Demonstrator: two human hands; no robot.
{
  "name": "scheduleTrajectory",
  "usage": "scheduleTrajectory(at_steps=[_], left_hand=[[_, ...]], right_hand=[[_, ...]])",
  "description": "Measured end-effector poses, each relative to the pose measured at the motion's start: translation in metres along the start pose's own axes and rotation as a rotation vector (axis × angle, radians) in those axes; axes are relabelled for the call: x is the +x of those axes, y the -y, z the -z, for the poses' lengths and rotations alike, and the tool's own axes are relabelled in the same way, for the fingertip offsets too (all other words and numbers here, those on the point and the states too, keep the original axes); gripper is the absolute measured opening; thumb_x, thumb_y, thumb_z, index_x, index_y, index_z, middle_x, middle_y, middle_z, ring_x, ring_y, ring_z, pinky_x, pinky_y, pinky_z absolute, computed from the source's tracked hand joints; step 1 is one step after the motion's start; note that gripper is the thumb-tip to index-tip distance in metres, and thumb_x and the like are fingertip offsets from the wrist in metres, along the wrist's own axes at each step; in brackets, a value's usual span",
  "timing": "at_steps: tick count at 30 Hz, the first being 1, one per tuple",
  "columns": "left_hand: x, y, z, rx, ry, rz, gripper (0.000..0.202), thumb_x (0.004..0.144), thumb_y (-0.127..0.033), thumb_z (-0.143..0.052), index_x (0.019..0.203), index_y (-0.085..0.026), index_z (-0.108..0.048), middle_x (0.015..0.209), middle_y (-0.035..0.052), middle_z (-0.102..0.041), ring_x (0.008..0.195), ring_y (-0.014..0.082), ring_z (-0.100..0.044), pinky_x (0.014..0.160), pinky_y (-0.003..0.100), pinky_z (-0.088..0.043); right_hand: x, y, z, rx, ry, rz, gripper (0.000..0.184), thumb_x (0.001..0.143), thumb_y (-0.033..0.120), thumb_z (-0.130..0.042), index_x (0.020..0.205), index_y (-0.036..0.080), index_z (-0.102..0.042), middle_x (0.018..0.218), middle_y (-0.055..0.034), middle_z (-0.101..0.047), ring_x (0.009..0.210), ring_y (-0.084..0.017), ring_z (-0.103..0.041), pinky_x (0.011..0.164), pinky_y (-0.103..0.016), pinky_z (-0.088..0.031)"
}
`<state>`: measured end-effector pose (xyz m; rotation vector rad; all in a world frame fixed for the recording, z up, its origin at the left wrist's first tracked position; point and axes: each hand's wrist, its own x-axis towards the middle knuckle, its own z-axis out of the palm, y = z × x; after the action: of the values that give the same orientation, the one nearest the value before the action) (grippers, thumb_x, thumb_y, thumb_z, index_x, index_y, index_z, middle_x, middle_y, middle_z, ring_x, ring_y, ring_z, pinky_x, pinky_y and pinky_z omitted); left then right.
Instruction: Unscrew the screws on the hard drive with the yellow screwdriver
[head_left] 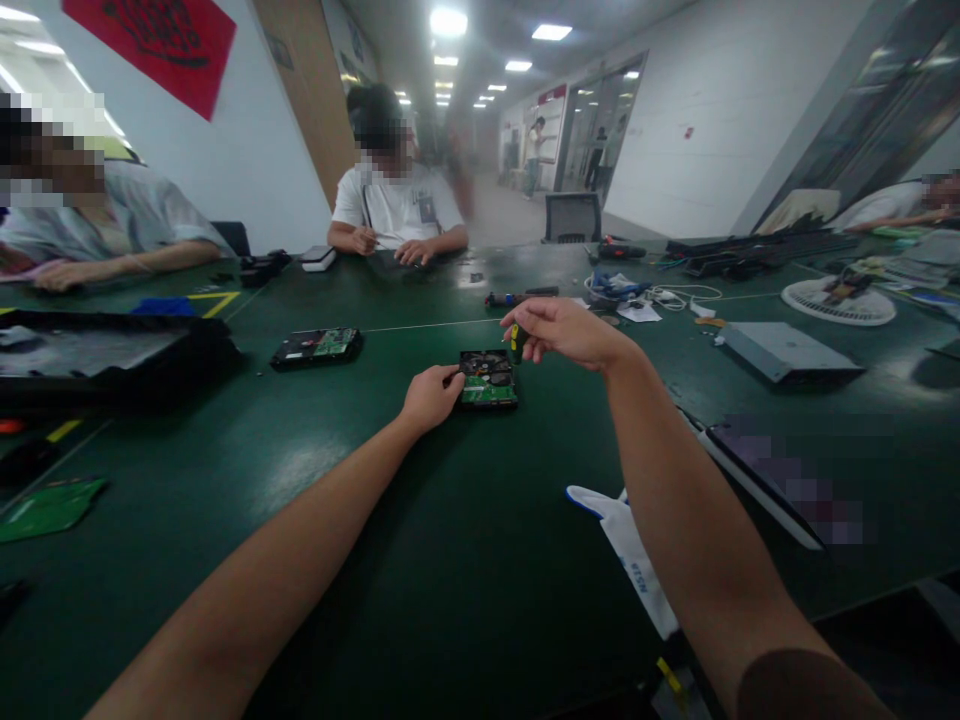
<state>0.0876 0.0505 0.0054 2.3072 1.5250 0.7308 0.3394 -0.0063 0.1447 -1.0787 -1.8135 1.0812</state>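
Note:
A hard drive [489, 382] lies on the dark green table with its green circuit board facing up. My left hand [433, 398] is closed on the drive's left edge, thumb on top. Above the drive's right side, my right hand [551, 330] grips a small screwdriver [517, 343] with a yellow and black handle. The handle hangs down from my fingers; its tip is too small to make out. Further left on the table rests a second hard drive [316, 346], also with a green board showing.
A black tray-like casing [112, 375] and a green circuit board [52, 508] lie at left. On the right are a metal box [787, 352], a white fan grille [838, 300], cables [682, 296] and a white glove [637, 560] under my forearm. Co-workers sit across and at both sides.

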Motion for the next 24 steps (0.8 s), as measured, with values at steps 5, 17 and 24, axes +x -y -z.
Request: scheduleTrajectory(at_steps=[5, 17, 24], left_hand=[[-0.0010, -0.0015, 0.0018, -0.012, 0.015, 0.020, 0.041, 0.105, -0.038, -0.053, 0.134, -0.017, -0.072, 0.128, 0.0099, -0.075, 0.115, 0.0267, -0.070, 0.102, 0.035, -0.052], [-0.0014, -0.0019, 0.0019, -0.013, 0.017, 0.030, 0.042, 0.105, -0.039, -0.053, 0.136, -0.017, -0.071, 0.128, 0.0105, -0.074, 0.113, 0.0257, -0.069, 0.101, 0.035, -0.052], [-0.0008, -0.0015, 0.0010, 0.009, 0.005, 0.005, 0.041, 0.104, -0.038, -0.053, 0.133, -0.017, -0.073, 0.127, 0.0101, -0.075, 0.114, 0.0269, -0.070, 0.101, 0.035, -0.052]], right_hand=[[-0.0014, 0.0065, -0.0009, -0.130, -0.143, -0.031, 0.016, 0.089, 0.029, -0.077, 0.082, 0.017, -0.071, 0.073, -0.0025, -0.070, 0.054, -0.007, -0.053, 0.044, -0.020, -0.039], [-0.0021, 0.0025, -0.0008, -0.034, -0.010, 0.019, 0.024, 0.101, 0.039, -0.064, 0.096, 0.017, -0.074, 0.099, -0.0074, -0.076, 0.061, -0.008, -0.061, 0.048, -0.020, -0.047], [-0.0010, 0.0041, -0.0002, -0.127, -0.107, 0.004, 0.019, 0.092, 0.034, -0.075, 0.087, 0.016, -0.072, 0.076, -0.0027, -0.070, 0.056, -0.008, -0.054, 0.045, -0.019, -0.039]])
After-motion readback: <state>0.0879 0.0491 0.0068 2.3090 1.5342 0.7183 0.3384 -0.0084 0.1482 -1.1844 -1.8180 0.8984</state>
